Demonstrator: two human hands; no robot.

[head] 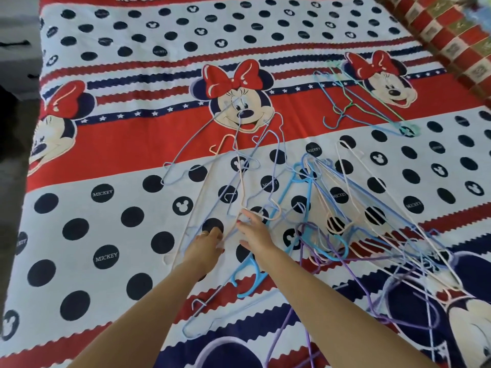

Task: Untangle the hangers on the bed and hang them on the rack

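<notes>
A tangled pile of hangers (332, 208) is seen on the bed (93, 221), spread from centre toward 4 o'clock; thin wire ones in blue, lilac, pink & white, plus thicker light-blue plastic ones; a blue plastic hanger (245, 277) lies at approx. 6 o'clock of centre, between the two forearms; a purple hanger (377, 309) is looped at 5 o'clock. A smaller group of green & blue hangers (356, 102) lies well apart at 2 o'clock, beside a printed mouse face. Left hand (206, 248) is reached fwd at the pile's 7 o'clock edge, a ring on one finger; fingers are bent down onto the sheet among white wires; whether a wire is pinched cannot be told. Right hand (253, 229) is just beside it, at 1 o'clock of the left; fingers are fairly straight & slightly spread, tips touching pale wires; no grasp is shown. A checked red cloth (451, 35) is seen at the 1 o'clock corner.
</notes>
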